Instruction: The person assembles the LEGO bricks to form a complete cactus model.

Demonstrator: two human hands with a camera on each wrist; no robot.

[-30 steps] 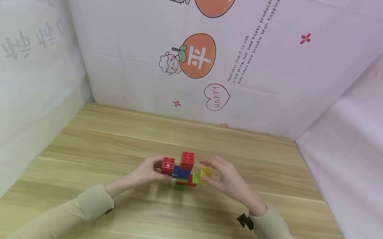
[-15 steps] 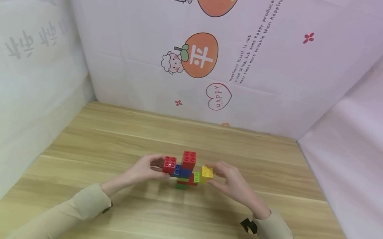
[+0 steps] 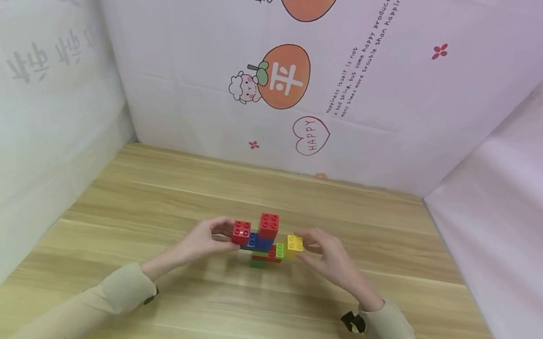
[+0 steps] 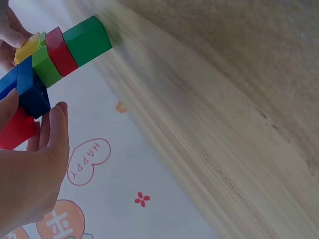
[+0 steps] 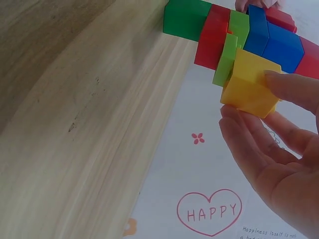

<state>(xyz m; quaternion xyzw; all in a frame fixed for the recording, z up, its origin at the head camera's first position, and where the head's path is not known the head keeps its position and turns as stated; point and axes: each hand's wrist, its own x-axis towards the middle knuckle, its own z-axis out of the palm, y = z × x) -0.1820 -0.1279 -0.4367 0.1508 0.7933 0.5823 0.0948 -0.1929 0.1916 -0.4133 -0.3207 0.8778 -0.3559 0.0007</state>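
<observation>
A stack of toy building bricks stands mid-table on a green brick (image 5: pixel 187 19). Above that come a lower red brick (image 5: pixel 213 37), lime bricks (image 3: pixel 280 250) and blue bricks (image 3: pixel 264 244), with a red brick (image 3: pixel 269 223) topping the column. My left hand (image 3: pixel 209 235) grips another red brick (image 3: pixel 241 232) at the left end of the blue arm; in the left wrist view the thumb and fingers lie around the red and blue pieces. On the right, my right hand (image 3: pixel 334 257) pinches a yellow brick (image 5: pixel 251 82) between thumb and fingers, over the lime brick.
The wooden table (image 3: pixel 239 317) carries the stack. A printed white cloth (image 3: pixel 187 76) rises behind it, and more cloth hangs at the left and right sides. A dark strap piece (image 3: pixel 353 322) hangs by the right sleeve.
The right hand's fingers have drawn back from over the yellow brick to its right side, leaving its studs showing. The left hand keeps its hold on the red brick; the view shifts slightly.
</observation>
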